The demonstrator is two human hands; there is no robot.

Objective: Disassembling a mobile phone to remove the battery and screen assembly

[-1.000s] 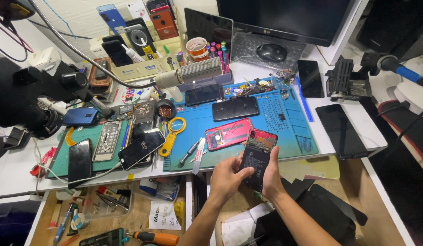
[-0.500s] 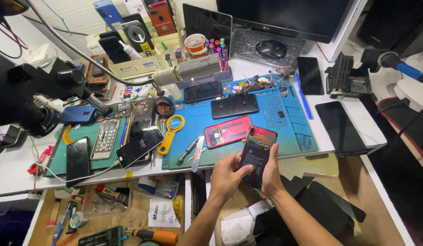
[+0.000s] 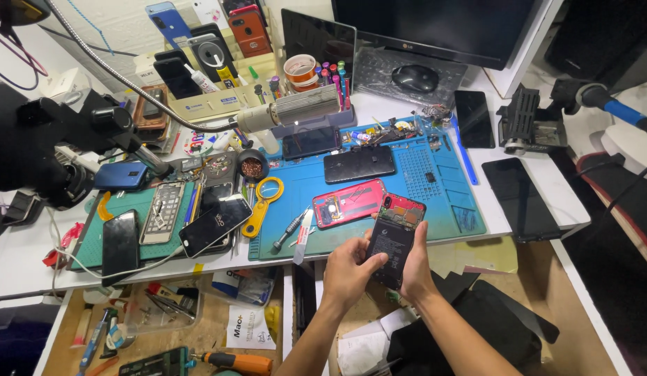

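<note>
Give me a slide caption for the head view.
Both hands, left hand and right hand, hold an opened phone above a blue mat.

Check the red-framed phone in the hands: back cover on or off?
Off: the red-framed phone shows its bare black battery and boards; both hands grip it.

Two hands [image 3: 351, 268], one opened phone [image 3: 395, 240].

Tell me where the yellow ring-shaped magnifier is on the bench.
In the head view, the yellow ring-shaped magnifier lies left of centre at the left edge of the blue work mat, between the black-screened phone and the small screwdriver.
</note>
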